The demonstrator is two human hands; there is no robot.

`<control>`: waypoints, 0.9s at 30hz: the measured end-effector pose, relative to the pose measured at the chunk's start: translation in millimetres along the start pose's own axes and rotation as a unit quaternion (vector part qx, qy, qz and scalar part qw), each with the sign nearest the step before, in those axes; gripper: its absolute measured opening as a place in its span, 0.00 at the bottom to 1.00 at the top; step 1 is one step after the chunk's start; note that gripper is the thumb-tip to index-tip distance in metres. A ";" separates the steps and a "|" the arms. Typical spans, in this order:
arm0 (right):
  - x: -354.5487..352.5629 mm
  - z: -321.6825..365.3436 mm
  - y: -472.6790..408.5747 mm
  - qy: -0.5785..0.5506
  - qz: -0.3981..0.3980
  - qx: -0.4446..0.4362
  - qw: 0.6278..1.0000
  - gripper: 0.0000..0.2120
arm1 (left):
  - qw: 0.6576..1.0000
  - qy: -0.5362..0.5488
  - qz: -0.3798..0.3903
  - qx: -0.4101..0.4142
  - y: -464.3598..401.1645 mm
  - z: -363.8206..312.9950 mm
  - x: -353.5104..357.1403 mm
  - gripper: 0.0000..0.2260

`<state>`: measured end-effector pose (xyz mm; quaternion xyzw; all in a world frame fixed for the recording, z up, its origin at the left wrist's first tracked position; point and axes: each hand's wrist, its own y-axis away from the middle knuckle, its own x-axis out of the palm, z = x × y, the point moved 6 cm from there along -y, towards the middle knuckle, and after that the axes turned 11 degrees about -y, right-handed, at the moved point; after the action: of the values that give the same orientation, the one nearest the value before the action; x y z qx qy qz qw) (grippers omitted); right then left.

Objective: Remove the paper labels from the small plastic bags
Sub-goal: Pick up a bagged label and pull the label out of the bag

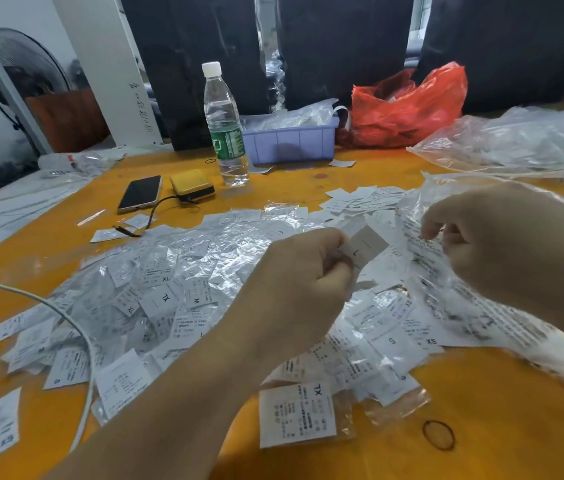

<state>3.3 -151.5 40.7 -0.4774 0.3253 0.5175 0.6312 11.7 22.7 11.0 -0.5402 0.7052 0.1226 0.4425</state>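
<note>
Two hands work over one heap of bagged labels mid-tabletop – the left hand pinches an L label, the right hand grips a clear bag – bare orange tabletop remains along the near edge.

The small white paper label pinched in the left hand reads "L". A near white paper label in a clear bag reads "XL". In the left heap, white paper slips read "XL" and "M"; at right, "S" and "XS". Finer print is illegible.
</note>
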 end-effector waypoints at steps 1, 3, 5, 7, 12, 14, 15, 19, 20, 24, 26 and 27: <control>0.6 -1.5 0.5 0.014 0.017 0.016 1.000 0.16 | 1.000 0.000 0.003 0.004 0.1 -0.7 1.0 0.11; 2.7 -4.0 2.7 0.047 0.041 0.043 0.997 0.15 | 1.000 -0.002 0.011 0.007 0.2 -2.3 3.3 0.13; 2.1 -6.6 4.8 0.092 0.039 0.056 0.993 0.14 | 1.000 0.004 0.016 0.014 0.3 -5.0 5.6 0.12; -0.1 -11.6 5.1 0.120 0.024 0.065 0.990 0.13 | 0.999 0.014 0.024 0.017 0.8 -7.1 8.2 0.10; 12.9 -24.2 5.4 0.114 0.098 0.114 0.982 0.10 | 0.999 0.035 0.032 0.004 -0.3 -5.1 13.0 0.11; 18.4 -24.6 5.3 0.120 0.116 0.114 0.979 0.03 | 0.999 0.031 0.033 -0.004 -0.7 -2.8 13.3 0.11; 20.1 -24.9 4.7 0.122 0.118 0.114 0.979 0.05 | 0.999 0.027 0.033 -0.006 -0.6 -2.4 13.5 0.11; 22.1 -25.2 3.3 0.108 0.118 0.121 0.980 0.11 | 0.999 0.015 0.029 -0.003 0.8 -5.7 12.7 0.10; 22.0 -24.4 4.0 0.102 0.118 0.125 0.980 0.11 | 1.000 0.015 0.027 -0.005 1.2 -6.1 11.9 0.11; 5.4 -10.4 1.0 0.092 -0.020 0.045 0.995 0.11 | 0.999 0.017 0.023 -0.021 0.7 -2.7 9.7 0.13; -10.1 3.5 3.4 -0.006 -0.149 -0.074 0.986 0.17 | 0.999 0.011 0.020 -0.027 0.3 -0.9 9.6 0.12; -14.0 9.2 6.6 -0.094 -0.170 -0.119 0.974 0.17 | 0.999 0.011 0.019 -0.028 0.0 -1.0 9.9 0.12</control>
<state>-7.4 -147.6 54.7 -0.5470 0.1148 0.4804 0.6759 10.9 15.6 4.0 -0.5401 0.7162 0.1449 0.4174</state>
